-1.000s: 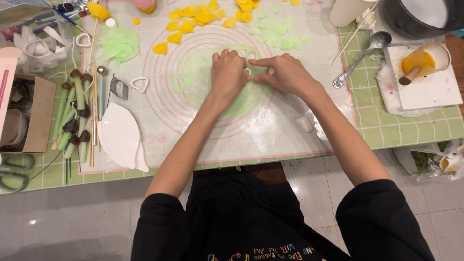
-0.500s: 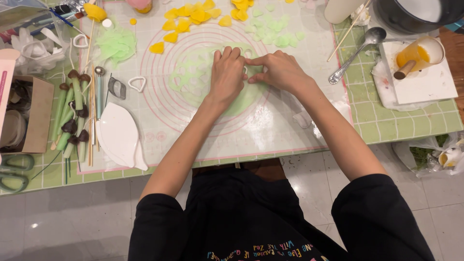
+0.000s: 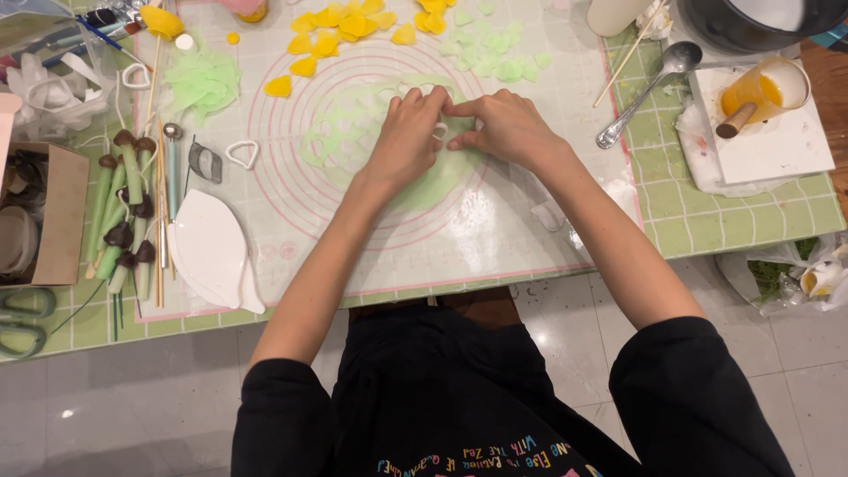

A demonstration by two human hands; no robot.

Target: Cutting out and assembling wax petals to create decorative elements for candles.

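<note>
A thin sheet of pale green paste (image 3: 353, 132) with several cut-out holes lies on a white mat with pink rings (image 3: 495, 221). My left hand (image 3: 408, 132) lies flat on the sheet, fingers together. My right hand (image 3: 505, 128) meets it from the right, thumb and forefinger pinched on a small white cutter (image 3: 439, 131) pressed into the sheet; the cutter is mostly hidden by the fingers. Cut yellow petals (image 3: 344, 26) and green petals (image 3: 495, 62) lie beyond the hands.
Left of the mat lie a white leaf-shaped plate (image 3: 212, 252), loose cutters (image 3: 241, 155), modelling sticks and green stems (image 3: 124, 212), a cardboard box (image 3: 62, 212) and green scissors (image 3: 22, 322). On the right are a metal spoon (image 3: 649, 88), a cup of orange liquid (image 3: 760, 88) and a dark pot (image 3: 751, 22).
Both hands stay together on the green sheet and have shifted slightly, with the right hand's fingers still on the cutter. The camera has tilted a little.
</note>
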